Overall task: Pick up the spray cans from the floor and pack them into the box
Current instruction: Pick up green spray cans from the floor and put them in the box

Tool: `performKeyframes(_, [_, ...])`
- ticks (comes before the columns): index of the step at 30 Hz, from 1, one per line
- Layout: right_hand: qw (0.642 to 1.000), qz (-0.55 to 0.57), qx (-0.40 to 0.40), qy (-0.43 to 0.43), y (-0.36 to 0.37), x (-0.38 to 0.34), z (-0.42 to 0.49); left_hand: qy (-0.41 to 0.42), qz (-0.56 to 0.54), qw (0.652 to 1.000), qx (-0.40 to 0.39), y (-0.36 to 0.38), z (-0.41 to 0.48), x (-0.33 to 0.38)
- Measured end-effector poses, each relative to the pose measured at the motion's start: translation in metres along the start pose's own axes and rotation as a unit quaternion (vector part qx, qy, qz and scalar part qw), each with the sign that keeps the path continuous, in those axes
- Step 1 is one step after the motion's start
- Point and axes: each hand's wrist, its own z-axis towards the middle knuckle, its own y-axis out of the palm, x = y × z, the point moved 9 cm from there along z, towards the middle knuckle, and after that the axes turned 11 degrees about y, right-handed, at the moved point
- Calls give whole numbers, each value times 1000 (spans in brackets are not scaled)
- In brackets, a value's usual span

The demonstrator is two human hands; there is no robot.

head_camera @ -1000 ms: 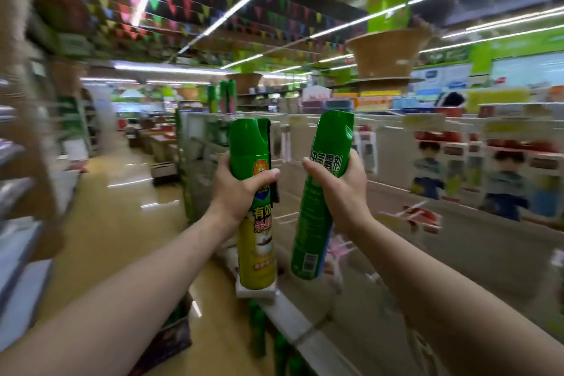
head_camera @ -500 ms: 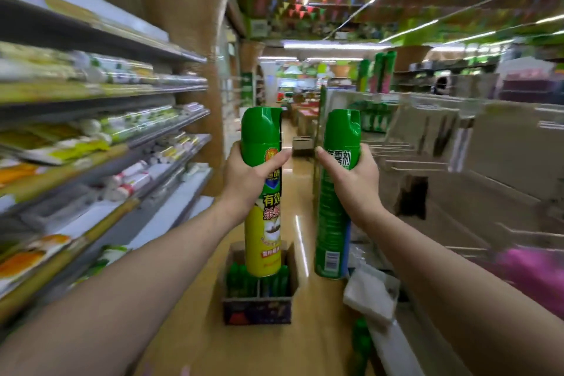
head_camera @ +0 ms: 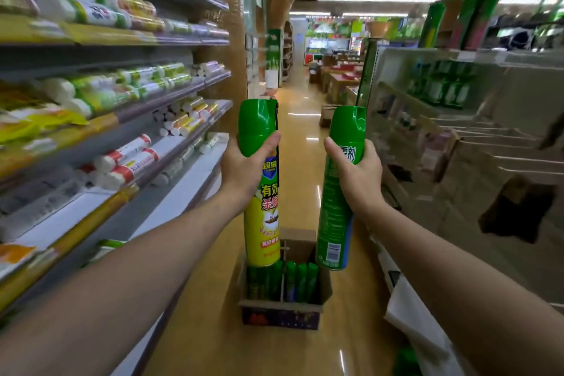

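My left hand [head_camera: 244, 168] grips a tall yellow spray can with a green cap [head_camera: 265, 223] just below the cap, holding it upright. My right hand [head_camera: 357, 177] grips an all-green spray can [head_camera: 334, 223], also upright. Both cans hang in the air above an open cardboard box [head_camera: 282, 313] that stands on the aisle floor. Inside the box several green-capped spray cans [head_camera: 299, 281] stand on either side of a cardboard divider. The bottoms of the two held cans hide part of the box's far side.
Shelves of rolled bags [head_camera: 128, 159] line the left side of the aisle. A white shelf unit [head_camera: 457, 137] runs along the right, with a white sheet [head_camera: 418, 323] at its foot. Another green can [head_camera: 404, 362] lies low by the bottom edge. Yellow floor [head_camera: 213, 330] surrounds the box.
The view has swung left from the right-hand shelving to face down the aisle. The box has come into view and closer, under the two cans. Both hands keep their hold.
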Motion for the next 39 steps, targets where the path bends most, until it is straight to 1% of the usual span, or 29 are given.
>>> performKeyframes(3, [1000, -5, 13, 17, 25, 34, 47, -9, 21, 1000, -7, 6, 44, -53])
performKeyframes(10, [997, -23, 26, 73, 79, 142, 144, -90, 47, 995, -10, 21, 113, -201])
performKeyframes(13, [995, -32, 11, 94, 109, 196, 187, -105, 64, 992, -4, 30, 137, -269])
performKeyframes(16, [993, -37, -19, 109, 143, 255, 230, -169, 85, 982, -12, 42, 154, -351])
performKeyframes(18, [989, -35, -37, 139, 164, 300, 252, -209, 99, 973, -20, 48, 161, -406])
performKeyframes(22, [973, -49, -64, 217, 195, 392, 290, -266, 158, 948, -73, 58, 171, -505])
performKeyframes(25, [958, -74, -77, 266, 209, 462, 306, -314, 198, 924, -95, 57, 164, -573])
performKeyframes(27, [945, -92, -82, 304, 210, 505, 305, -348, 204, 908, -117, 54, 151, -612])
performKeyframes(30, [918, -135, -90, 361, 207, 567, 295, -390, 214, 882, -154, 44, 125, -665])
performKeyframes(33, [891, -194, -78, 403, 204, 627, 281, -420, 219, 859, -193, 35, 95, -721])
performKeyframes(36, [871, -241, -66, 423, 203, 683, 263, -434, 222, 843, -226, 29, 65, -771])
performKeyframes(39, [848, -290, -69, 438, 204, 735, 244, -458, 223, 828, -233, 22, 31, -822])
